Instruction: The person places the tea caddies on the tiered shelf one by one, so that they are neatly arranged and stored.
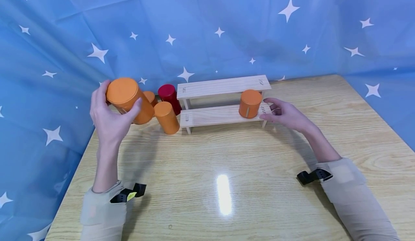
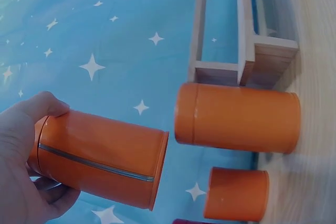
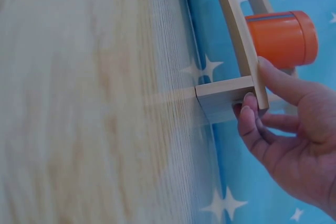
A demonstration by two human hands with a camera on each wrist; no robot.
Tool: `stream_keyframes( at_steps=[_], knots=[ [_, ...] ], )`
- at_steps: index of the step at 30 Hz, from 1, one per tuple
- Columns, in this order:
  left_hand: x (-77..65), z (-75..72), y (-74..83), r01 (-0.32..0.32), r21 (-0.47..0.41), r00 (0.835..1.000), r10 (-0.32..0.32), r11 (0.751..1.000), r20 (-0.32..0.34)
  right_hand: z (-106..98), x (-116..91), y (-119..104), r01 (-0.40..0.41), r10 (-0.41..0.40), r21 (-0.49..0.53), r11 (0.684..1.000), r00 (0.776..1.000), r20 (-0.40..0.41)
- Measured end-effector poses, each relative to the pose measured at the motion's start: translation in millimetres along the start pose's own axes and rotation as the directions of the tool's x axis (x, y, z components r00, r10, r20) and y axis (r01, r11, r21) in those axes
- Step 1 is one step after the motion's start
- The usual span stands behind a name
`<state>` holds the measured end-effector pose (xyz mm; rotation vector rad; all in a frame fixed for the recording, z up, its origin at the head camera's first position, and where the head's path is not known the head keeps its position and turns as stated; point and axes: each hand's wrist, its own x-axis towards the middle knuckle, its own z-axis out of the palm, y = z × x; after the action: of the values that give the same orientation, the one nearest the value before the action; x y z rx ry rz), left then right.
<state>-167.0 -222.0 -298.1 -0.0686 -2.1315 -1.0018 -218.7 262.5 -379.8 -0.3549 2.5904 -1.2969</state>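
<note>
My left hand [image 1: 108, 120] grips an orange cylindrical canister [image 1: 124, 97], raised above the table and tilted. Its grey side stripe shows in the left wrist view, with my fingers and thumb around one end. On the lower step of a two-tier wooden shelf [image 1: 210, 115] stands a shorter orange canister [image 1: 249, 106], near the right end. Beside it, my right hand [image 1: 286, 115] holds that end of the step. The right wrist view has the thumb at the board's edge [image 3: 247, 40] and curled fingertips below it.
Left of the shelf, another orange canister [image 1: 166, 118] stands on the wooden table [image 1: 181, 183]. A dark red canister [image 1: 170, 98] and a partly hidden orange one [image 1: 150, 97] are behind it. A blue cloth with white stars [image 1: 210, 14] hangs along the back and left.
</note>
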Motion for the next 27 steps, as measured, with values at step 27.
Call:
stream_keyframes(
  at_steps=[27],
  knots=[
    [-14.5,46.4,50.2,-0.039,-0.273,0.985,0.083,0.961,0.149,-0.7,0.6,-1.3,0.020,-0.020,0.022,1.000,1.000,0.023]
  ],
)
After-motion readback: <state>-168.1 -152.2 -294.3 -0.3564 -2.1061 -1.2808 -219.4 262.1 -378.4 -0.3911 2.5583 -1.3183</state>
